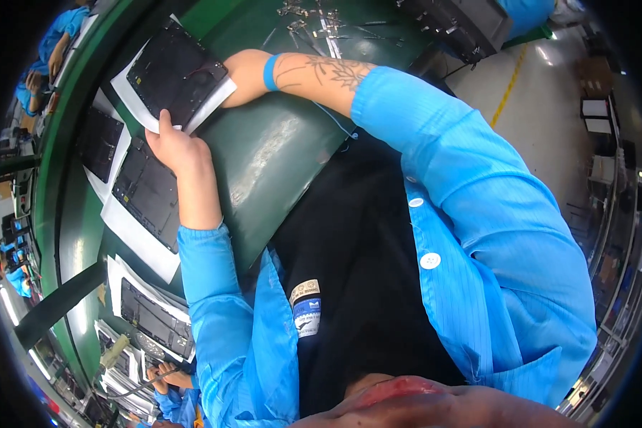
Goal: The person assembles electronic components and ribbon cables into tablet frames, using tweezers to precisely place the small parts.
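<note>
Fingers (165, 121) hold black panel (172, 71); shirt (371, 235) bears printed label (307, 312).

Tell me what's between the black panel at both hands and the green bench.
A white sheet juts out beneath the black panel, above the green bench, in the head view; anything else is hidden.

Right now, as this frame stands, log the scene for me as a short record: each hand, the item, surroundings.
Left hand: at the near edge of the dark panel, thumb on top
Right hand: at the panel's right edge, fingers mostly hidden
Under panel: white sheet
Surface: green tabletop
Beside left forearm: another dark panel on white sheeting
Far side: scattered metal parts
Right wrist: blue band
</note>
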Available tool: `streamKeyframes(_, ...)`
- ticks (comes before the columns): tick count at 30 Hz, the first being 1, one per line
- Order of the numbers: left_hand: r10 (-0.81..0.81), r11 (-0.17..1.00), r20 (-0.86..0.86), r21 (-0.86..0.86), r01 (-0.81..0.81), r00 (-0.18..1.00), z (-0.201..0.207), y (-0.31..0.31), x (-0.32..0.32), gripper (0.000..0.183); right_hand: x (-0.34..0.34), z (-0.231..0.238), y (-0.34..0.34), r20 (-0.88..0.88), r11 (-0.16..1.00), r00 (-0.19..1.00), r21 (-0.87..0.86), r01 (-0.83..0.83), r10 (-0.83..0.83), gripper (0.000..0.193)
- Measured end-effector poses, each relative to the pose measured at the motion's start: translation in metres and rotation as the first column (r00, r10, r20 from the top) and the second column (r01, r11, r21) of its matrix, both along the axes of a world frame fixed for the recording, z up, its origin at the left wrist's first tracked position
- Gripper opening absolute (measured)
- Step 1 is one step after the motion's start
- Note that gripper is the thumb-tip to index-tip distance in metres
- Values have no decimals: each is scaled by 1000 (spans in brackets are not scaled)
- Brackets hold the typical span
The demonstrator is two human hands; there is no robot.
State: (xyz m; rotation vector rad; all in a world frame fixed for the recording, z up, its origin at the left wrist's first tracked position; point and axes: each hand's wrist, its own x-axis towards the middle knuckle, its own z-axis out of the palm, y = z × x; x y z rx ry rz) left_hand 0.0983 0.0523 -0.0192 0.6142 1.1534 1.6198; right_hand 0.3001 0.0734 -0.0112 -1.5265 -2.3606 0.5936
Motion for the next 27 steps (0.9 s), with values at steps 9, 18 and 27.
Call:
streamKeyframes(9, -28, 998, -8, -48, 27, 1000, 2, 0, 0, 34, 15, 12, -68, 4, 959, 992, 253, -125, 129, 38)
streamKeyframes(18, -19, 997, -18, -70, 17, 1000, 0, -2, -6, 32, 14, 5, -150, -22, 960, 998, 277, -47, 55, 53)
streamKeyframes(27, -111, 990, -336, 44, 134, 935, -10, 1, 0, 39, 14, 6, -155, -141, 974, 990, 227, 22, 11, 43)
